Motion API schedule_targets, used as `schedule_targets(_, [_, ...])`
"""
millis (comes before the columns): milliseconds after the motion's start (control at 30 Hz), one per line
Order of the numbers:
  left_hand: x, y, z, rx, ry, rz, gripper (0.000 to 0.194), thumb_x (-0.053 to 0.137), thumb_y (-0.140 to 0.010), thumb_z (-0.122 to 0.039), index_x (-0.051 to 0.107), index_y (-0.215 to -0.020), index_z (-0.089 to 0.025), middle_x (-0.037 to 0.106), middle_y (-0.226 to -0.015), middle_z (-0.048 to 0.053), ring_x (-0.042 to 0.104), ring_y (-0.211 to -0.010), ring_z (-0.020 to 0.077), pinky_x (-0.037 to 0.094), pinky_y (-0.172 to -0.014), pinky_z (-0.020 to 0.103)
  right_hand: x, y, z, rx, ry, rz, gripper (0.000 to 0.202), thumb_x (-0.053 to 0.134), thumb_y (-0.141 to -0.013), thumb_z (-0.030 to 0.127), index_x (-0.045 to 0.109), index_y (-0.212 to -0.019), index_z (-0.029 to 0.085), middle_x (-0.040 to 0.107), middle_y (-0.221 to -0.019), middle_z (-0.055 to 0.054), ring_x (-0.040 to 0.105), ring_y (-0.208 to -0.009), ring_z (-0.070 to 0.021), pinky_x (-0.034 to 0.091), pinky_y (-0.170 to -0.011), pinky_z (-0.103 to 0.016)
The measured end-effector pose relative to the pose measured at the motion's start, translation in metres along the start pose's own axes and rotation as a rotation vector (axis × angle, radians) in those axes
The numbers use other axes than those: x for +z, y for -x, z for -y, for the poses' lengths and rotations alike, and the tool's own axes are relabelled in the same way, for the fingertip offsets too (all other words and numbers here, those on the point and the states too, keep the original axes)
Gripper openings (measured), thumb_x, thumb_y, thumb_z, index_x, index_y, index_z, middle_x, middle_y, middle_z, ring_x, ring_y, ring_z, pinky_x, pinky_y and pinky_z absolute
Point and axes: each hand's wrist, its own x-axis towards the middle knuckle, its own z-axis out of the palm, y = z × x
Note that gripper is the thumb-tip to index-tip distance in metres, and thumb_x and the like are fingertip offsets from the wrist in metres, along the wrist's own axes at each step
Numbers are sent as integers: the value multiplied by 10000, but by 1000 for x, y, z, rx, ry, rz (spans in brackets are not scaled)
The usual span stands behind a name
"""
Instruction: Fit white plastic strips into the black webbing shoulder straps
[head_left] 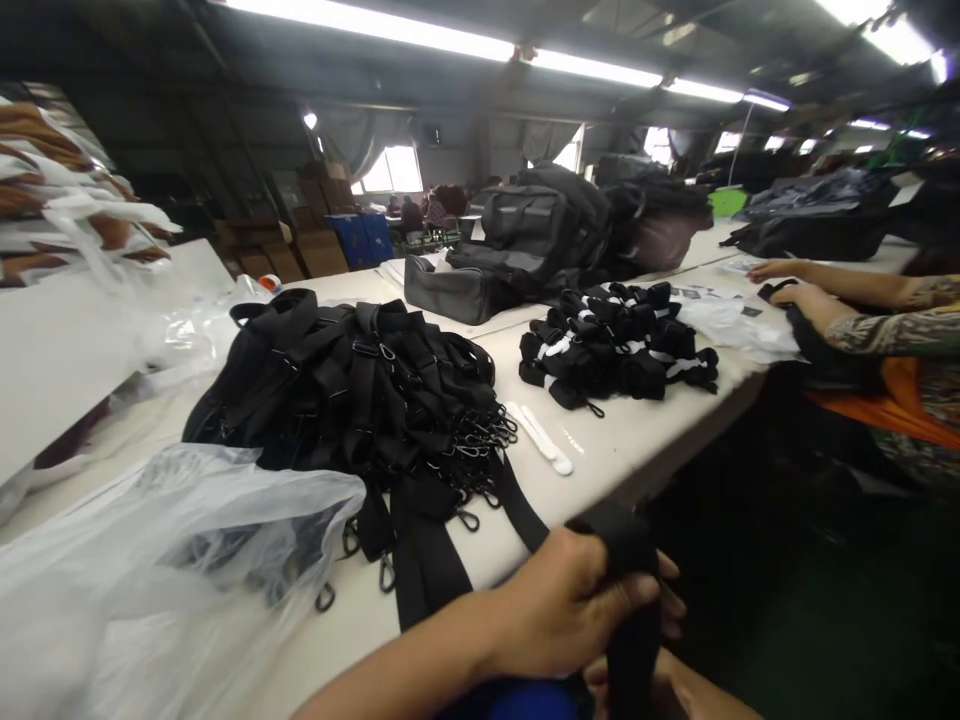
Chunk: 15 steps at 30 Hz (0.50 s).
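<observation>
A black webbing strap (631, 645) is folded between my hands at the table's front edge. My left hand (551, 605) is closed around it, with the thumb pressed on the band. Lower down, my right hand (667, 685) grips the same strap from behind, partly hidden by it. A big heap of black straps (360, 385) with metal snap hooks (480, 435) lies just beyond my left hand, and some strap ends trail toward me. To its right is a smaller pile of bundled black straps (615, 345) tied with white bands. Loose white strips (538, 438) lie between the two piles.
A clear plastic bag (165, 560) covers the near left of the table (600, 445). Black bags (525, 230) stand behind the piles. On the right, a co-worker's hands (799, 290) handle black material beside white plastic packets (739, 325). Brown-and-white wrapped goods (67, 190) are stacked far left.
</observation>
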Motion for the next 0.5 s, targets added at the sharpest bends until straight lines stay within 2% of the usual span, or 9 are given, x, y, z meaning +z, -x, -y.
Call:
schedule_targets(67, [-2, -2, -23, -8, 90, -95, 459, 544, -912, -496, 623, -1140, -106, 730, -1040, 202, 725, -938, 309, 599, -810, 425, 3, -11, 4, -65, -26, 66, 471, 850, -643, 431, 745, -1026, 178, 732, -822, -98, 713, -835, -273, 517, -839, -424])
schedule_targets(133, [-4, -3, -48, 32, 166, -176, 377, 578, -914, -423, 614, -1127, -114, 738, -999, 176, 736, -894, 293, 613, -754, 393, 2, -24, 14, -186, -49, 81, 381, 803, -725, 413, 750, -964, 121, 709, -713, -82, 689, -662, -196, 523, -726, -343])
schedule_targets(233, [-10, -6, -87, 154, 185, -292, 244, 569, -937, -309, 625, -1083, -122, 755, -919, 120, 749, -821, 254, 626, -719, 355, -7, -43, 37, -383, -69, -31, 341, 790, -745, 419, 741, -806, 88, 671, -625, -68, 600, -509, -131, 463, -552, -249])
schedule_targets(333, [-18, -8, -119, 303, 110, -364, 189, 576, -934, -280, 648, -1014, -125, 760, -856, 90, 753, -781, 241, 632, -723, 352, -19, -54, 59, -515, -87, -189, 291, 807, -731, 386, 735, -801, 113, 667, -634, -53, 563, -491, -119, 445, -496, -230])
schedule_targets(400, [-22, -9, -132, 345, 58, -393, 186, 611, -912, -297, 659, -983, -132, 762, -834, 78, 756, -783, 251, 636, -704, 347, -23, -60, 74, -633, -56, -298, 205, 812, -732, 330, 741, -807, 153, 697, -766, -63, 629, -635, -152, 499, -571, -245])
schedule_targets(467, [-24, -11, -139, 331, 33, -412, 208, 654, -882, -326, 665, -947, -128, 764, -831, 79, 757, -795, 266, 643, -689, 351, -22, -64, 89, -786, 33, -397, 132, 815, -730, 290, 746, -779, 189, 689, -1062, -85, 647, -978, -220, 537, -795, -299])
schedule_targets(500, [-24, -12, -141, 314, 34, -412, 219, 670, -870, -334, 667, -928, -123, 766, -833, 82, 756, -807, 274, 647, -694, 357, -20, -67, 97, -836, 89, -420, 115, 817, -728, 288, 747, -766, 204, 632, -1233, -75, 579, -1155, -251, 504, -924, -336])
